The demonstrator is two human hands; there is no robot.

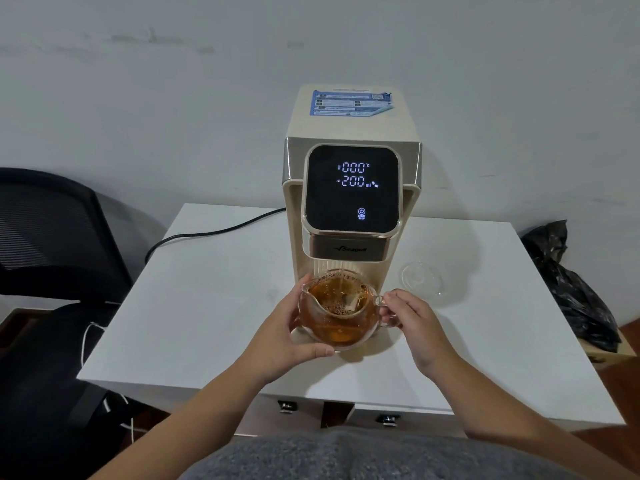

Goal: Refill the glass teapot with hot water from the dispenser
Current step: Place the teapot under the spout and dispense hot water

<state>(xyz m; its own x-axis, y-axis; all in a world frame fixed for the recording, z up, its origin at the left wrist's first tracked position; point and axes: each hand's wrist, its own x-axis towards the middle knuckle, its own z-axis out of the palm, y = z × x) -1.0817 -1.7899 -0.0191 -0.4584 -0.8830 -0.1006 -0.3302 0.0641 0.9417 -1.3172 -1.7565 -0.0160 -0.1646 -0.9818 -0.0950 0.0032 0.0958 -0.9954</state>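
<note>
A round glass teapot [337, 315] with amber tea and bubbles stands under the spout of the cream water dispenser [351, 202]. A thin stream of water falls from the spout into the pot's open top. My left hand [289, 334] cups the pot's left side, thumb along its lower front. My right hand [414, 318] pinches the glass handle on the pot's right. The dispenser's black screen is lit and reads 200 ml above a START/STOP symbol.
A clear glass lid [422, 280] lies on the white table [214, 306] to the right of the dispenser. A black power cord [207, 233] runs off the table's left back. A black mesh chair [48, 237] stands left; a black plastic bag [571, 289] sits right.
</note>
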